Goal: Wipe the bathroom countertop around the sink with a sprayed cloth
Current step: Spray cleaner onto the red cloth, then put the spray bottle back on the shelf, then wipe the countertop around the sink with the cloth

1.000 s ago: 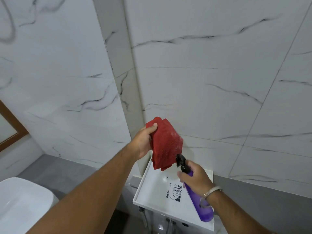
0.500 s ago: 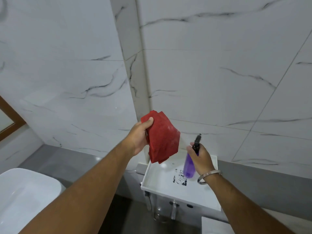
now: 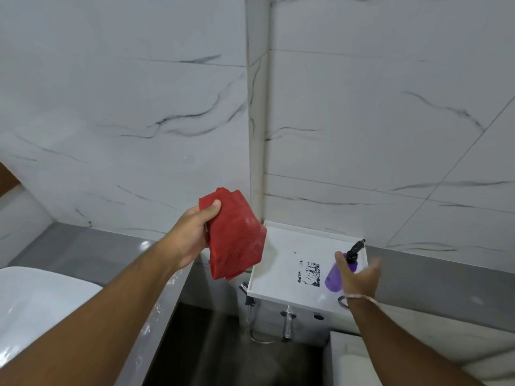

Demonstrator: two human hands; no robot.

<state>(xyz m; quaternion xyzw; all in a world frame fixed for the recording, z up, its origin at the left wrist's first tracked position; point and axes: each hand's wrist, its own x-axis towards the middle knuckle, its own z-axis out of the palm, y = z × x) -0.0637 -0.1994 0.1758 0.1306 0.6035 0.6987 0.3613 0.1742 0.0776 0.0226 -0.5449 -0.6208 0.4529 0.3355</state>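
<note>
Near the middle of the frame the left hand (image 3: 192, 235) is clamped on a folded red cloth (image 3: 235, 236), thumb pressed over its upper edge, the cloth hanging in the air in front of the marble-tiled wall (image 3: 125, 107). At lower right the right hand (image 3: 358, 277) is blurred, fingers spread apart, just beside a purple spray bottle (image 3: 335, 277) on the white cistern top (image 3: 278, 274); whether they touch I cannot tell. The white sink (image 3: 33, 302) sits at lower left on the grey countertop (image 3: 83, 246).
</note>
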